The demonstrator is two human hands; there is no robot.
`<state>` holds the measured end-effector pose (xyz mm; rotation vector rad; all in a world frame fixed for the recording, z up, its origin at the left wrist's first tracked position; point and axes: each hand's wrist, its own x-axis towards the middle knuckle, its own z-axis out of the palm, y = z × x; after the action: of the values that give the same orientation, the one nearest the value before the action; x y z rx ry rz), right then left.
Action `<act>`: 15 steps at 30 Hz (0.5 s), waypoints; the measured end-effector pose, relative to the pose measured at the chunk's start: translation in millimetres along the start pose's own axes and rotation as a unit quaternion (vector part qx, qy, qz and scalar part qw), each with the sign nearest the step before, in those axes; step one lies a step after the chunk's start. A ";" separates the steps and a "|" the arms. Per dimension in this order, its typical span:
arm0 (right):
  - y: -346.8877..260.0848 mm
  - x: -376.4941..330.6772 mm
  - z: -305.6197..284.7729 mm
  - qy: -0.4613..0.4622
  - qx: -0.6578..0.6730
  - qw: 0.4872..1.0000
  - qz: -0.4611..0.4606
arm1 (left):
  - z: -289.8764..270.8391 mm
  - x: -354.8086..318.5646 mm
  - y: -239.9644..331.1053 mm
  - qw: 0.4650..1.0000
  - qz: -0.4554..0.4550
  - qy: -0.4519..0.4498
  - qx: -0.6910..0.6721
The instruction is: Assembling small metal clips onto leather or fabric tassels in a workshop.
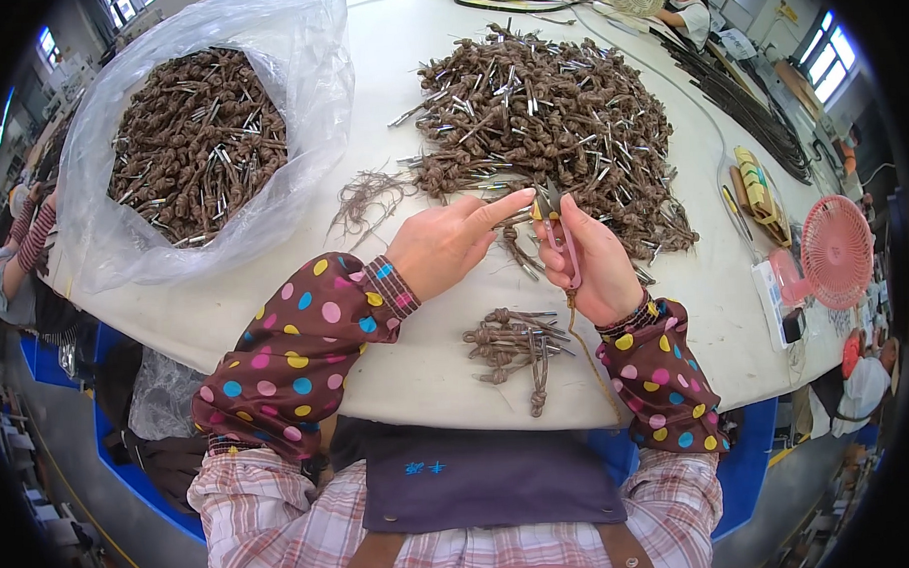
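Observation:
Pink-handled thread snips (570,250) are gripped in my right hand (599,264), dark blades pointing away from me. A thin brown cord hangs from their handle end. My left hand (448,242) reaches across with its index finger stretched out, the tip at the yellow-marked part near the blades. Its other fingers are bent, and nothing shows held in them. Just beyond both hands lies a large heap of knotted brown cords (559,120) with shiny metal tips. Closer to me, a small group of the same knotted cords (507,344) rests on the white table.
At left stands a clear plastic bag (313,99) filled with knotted cords. Loose thread scraps (371,199) lie beside the heap. A pink fan (836,251) and a yellow-wrapped bundle (760,193) are at right. Other people sit around the white table (398,381).

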<state>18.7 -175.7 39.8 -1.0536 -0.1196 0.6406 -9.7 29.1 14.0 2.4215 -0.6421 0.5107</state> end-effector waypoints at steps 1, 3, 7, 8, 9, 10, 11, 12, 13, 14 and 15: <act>-0.9 0.0 1.7 -0.012 -0.006 1.000 -0.002 | -0.3 0.7 0.2 1.000 0.014 0.007 0.019; 2.4 0.4 1.4 -0.010 -0.001 1.000 -0.002 | 1.1 1.8 -0.7 0.999 0.030 0.012 0.038; 2.8 -0.8 5.1 -0.011 -0.002 1.000 -0.003 | 1.7 3.4 -2.5 0.996 0.048 0.031 0.061; 3.0 -0.2 5.1 -0.014 -0.001 1.000 -0.003 | 1.4 3.9 -2.9 0.996 0.044 0.027 0.069; 3.0 0.9 4.7 -0.015 0.003 1.000 0.000 | 0.8 4.2 -4.0 0.996 0.042 0.028 0.072; 3.0 1.8 5.1 -0.017 0.006 1.000 0.005 | -0.8 3.2 -5.0 0.998 0.025 0.031 0.056; 3.3 2.5 5.7 -0.026 0.006 1.000 0.008 | -2.5 2.0 -6.4 0.999 0.005 0.034 0.041; 3.5 2.7 6.1 -0.031 0.007 0.999 0.007 | -1.7 1.0 -7.7 0.998 -0.002 0.037 0.049; 4.2 3.8 7.2 -0.042 0.008 0.999 0.007 | 0.1 0.6 -9.2 0.999 -0.022 0.027 0.019; 6.5 4.7 8.1 -0.037 0.008 0.999 0.013 | -2.9 -4.1 -12.2 0.998 -0.051 0.021 -0.004; 7.1 2.3 7.4 -0.010 -0.010 1.000 0.010 | -2.2 -5.3 -10.8 0.998 -0.058 0.024 -0.028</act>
<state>14.6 -166.4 37.1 -1.0690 -0.1327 0.6686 -8.5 40.0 8.5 2.3691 -0.4852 0.4945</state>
